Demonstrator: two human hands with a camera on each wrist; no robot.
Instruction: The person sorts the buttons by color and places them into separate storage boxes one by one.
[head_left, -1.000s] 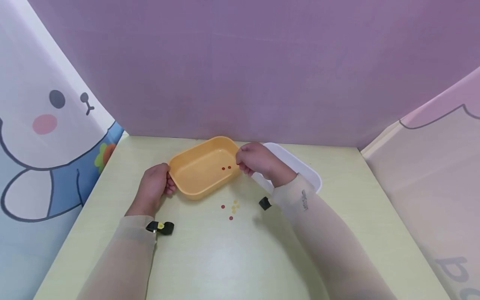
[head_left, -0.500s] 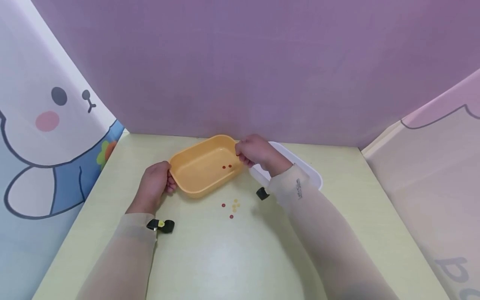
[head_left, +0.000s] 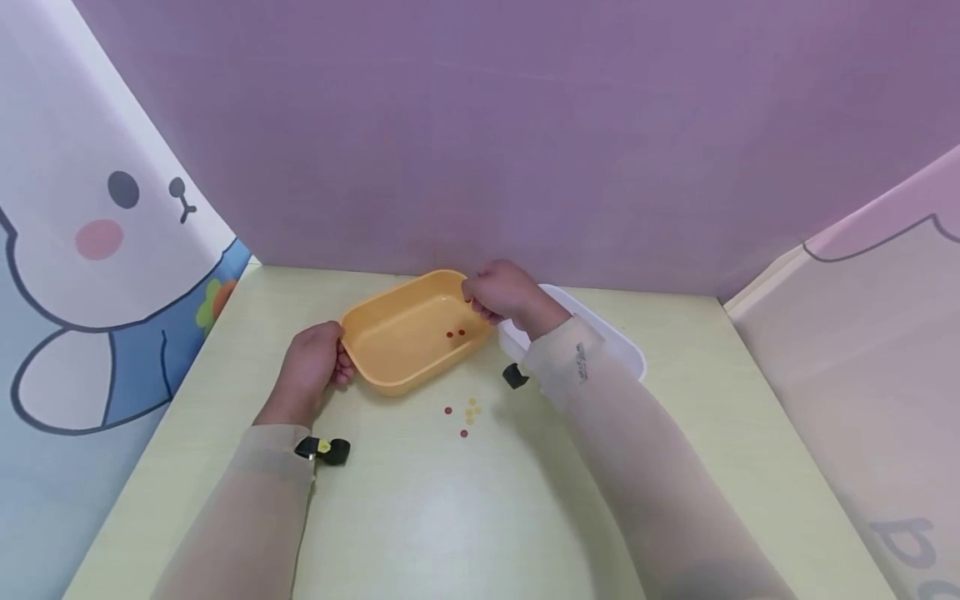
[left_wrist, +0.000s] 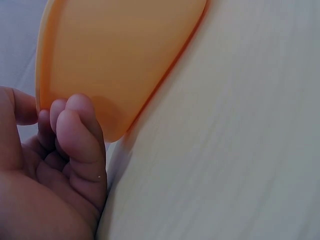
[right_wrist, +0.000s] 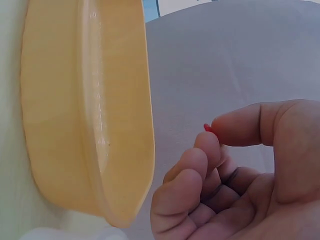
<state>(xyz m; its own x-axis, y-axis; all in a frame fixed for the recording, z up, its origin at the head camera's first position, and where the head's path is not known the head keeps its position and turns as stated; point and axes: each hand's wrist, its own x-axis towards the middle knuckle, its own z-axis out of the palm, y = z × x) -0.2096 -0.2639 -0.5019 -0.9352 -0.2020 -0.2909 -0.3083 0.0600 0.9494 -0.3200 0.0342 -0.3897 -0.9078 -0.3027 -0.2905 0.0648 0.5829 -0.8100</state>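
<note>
An orange-yellow plastic tray (head_left: 397, 342) lies slantwise near the back of the table. At its left end my left hand (head_left: 311, 362) pinches the rim between thumb and fingers, as the left wrist view also shows. My right hand (head_left: 510, 293) is raised at the tray's right end, overlapping its far corner in the head view. Between its thumb and fingertip it pinches a small red disc (right_wrist: 207, 127). Two red discs (head_left: 450, 334) lie inside the tray. On the table in front are two more red discs (head_left: 448, 410) beside several small yellow discs (head_left: 472, 412).
A white tray (head_left: 611, 342) stands to the right of the orange one, partly hidden under my right forearm. The pale table (head_left: 420, 517) meets a purple backdrop (head_left: 480, 150) behind the trays. Printed cloth panels stand at both sides.
My right hand has shifted slightly up and left toward the back corner of the orange tray, with the red disc in its fingers. The left hand keeps its grip on the rim.
</note>
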